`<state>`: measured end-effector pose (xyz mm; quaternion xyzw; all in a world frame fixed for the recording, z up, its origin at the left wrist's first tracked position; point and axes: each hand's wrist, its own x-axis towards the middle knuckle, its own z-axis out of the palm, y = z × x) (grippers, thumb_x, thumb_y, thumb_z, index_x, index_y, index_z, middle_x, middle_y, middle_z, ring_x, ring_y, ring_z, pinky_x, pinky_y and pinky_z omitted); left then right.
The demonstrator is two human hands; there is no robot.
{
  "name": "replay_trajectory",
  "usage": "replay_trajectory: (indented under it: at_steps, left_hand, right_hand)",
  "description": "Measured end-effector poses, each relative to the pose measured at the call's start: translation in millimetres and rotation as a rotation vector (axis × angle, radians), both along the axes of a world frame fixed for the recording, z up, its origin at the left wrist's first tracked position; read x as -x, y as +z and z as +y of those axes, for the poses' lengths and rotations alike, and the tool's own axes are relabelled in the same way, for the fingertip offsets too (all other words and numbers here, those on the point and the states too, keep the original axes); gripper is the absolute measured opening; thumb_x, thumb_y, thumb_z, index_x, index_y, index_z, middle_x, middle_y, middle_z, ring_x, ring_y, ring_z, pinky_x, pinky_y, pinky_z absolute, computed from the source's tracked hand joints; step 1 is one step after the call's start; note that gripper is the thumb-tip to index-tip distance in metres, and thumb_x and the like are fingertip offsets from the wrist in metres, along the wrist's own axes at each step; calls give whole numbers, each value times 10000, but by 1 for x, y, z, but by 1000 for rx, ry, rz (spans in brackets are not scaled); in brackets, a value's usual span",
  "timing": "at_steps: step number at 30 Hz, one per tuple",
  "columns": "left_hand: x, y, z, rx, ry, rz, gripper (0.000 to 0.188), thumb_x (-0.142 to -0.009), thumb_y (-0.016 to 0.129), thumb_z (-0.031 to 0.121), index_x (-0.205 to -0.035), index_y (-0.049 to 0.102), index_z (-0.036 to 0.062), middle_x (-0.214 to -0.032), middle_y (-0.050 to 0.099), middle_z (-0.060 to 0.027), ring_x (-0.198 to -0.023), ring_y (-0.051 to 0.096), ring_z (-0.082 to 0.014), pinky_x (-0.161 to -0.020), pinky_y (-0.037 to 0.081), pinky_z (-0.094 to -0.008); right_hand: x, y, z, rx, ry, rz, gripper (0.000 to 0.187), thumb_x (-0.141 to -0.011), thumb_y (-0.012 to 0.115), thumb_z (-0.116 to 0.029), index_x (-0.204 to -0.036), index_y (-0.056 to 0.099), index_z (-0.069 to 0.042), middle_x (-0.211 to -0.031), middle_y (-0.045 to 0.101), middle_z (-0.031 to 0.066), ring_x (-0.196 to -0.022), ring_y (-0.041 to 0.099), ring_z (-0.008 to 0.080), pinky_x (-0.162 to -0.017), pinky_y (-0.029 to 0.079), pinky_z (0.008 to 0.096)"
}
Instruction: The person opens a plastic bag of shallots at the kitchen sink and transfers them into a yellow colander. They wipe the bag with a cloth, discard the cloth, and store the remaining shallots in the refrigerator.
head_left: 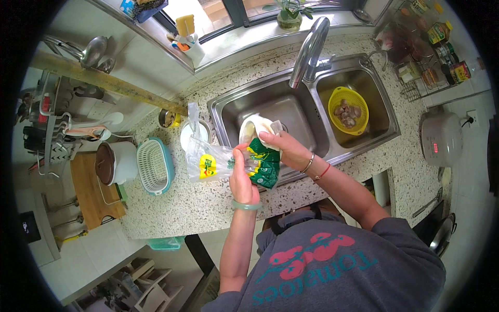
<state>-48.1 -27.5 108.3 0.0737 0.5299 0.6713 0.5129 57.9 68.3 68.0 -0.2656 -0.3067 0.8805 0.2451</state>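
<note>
A clear plastic bag (210, 163) with green and yellow print is stretched between my hands, over the front-left edge of the sink. My left hand (243, 182), a jade-coloured bangle at its wrist, is closed on the bag's middle. The bag's green part (266, 166) hangs to the right of it. My right hand (290, 151) is closed at the bag's right end. Its fingertips are also against a creamy-white, smooth food item (254, 128) poking out above, whose kind I cannot make out. Part of it is hidden by the hand and bag.
Behind my hands lies a double steel sink (291, 112) under a tall faucet (309, 52). A yellow colander (338, 122) of meat pieces sits in its right basin. On the left counter stand a blue-white basket (169, 166) and a lidded white pot (125, 161).
</note>
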Motion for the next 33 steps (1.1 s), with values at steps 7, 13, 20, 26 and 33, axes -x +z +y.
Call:
replay_trajectory:
  at_steps: [7, 13, 20, 26, 33]
  left_hand:
    - [-13, -20, 7, 15, 19, 271, 361, -1005, 416, 360, -1082, 586, 52, -1042, 574, -31, -951, 520, -120, -866, 418, -278]
    - [-24, -10, 4, -40, -23, 306, 345, -1003, 435, 327, -1024, 605, 27, -1038, 586, -36, -982, 525, -140, -907, 400, -286]
    - [16, -18, 2, -115, 68, -347, 313, -991, 454, 321, -1166, 548, 79, -1106, 607, -48, -1023, 576, -155, -900, 467, -331]
    - [26, -44, 23, -83, 53, -554, 426, -973, 442, 344, -1298, 486, 71, -1273, 552, -98, -1170, 521, -250, -1019, 404, -426]
    - [46, -50, 33, -735, -1, -1358, 342, -783, 708, 127, -1075, 555, 35, -1357, 484, -103, -1282, 423, -257, -1120, 268, -478]
  right_hand:
    - [11, -4, -15, -201, -350, -268, 346, -915, 587, -366, -1017, 622, -37, -914, 629, 17, -837, 566, 79, -740, 466, 247]
    - [8, -19, 4, 25, -389, -278, 343, -906, 580, -419, -874, 616, -79, -758, 630, 18, -653, 596, 106, -632, 483, 258]
    - [-17, -21, 13, 312, -281, 357, 380, -979, 459, -357, -1195, 545, -56, -1166, 606, 76, -1051, 591, 191, -937, 469, 324]
    - [-2, 34, -25, -198, -64, -104, 555, -944, 544, -373, -1329, 437, 11, -1209, 541, 42, -1088, 513, 116, -957, 401, 245]
    - [-17, 50, -70, -1444, -36, -244, 586, -782, 574, -42, -1352, 435, -43, -1424, 393, 133, -1350, 335, 304, -1094, 273, 426]
